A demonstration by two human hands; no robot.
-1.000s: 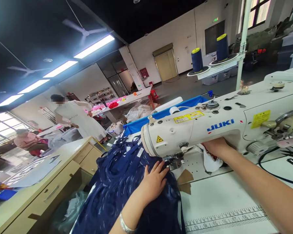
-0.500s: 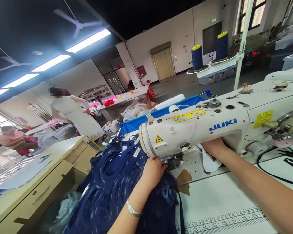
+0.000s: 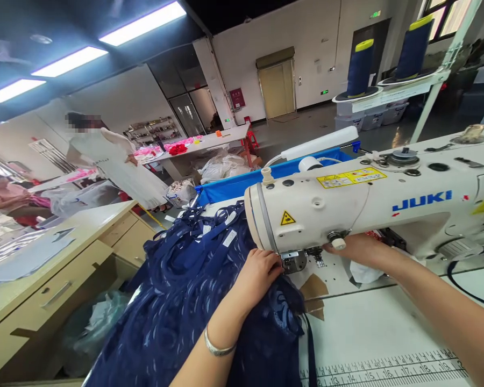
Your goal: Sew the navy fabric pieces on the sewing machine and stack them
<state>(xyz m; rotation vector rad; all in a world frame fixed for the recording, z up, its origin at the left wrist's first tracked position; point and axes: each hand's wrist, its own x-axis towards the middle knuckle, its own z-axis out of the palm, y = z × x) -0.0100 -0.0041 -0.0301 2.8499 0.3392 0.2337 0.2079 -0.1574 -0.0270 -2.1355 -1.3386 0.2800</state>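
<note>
Navy fabric, sewing m/c part-hiding R hand, cones behind

The left forearm slants up and rightward, its wrist nearly straight, to the left grip, nearer the left edge of the desk. That grip is back-up, fingers bent and close together, thumb tucked near them. The right forearm slants inward from the right, almost level with its grip, farther from that edge; its fingers are mostly hidden.
</note>
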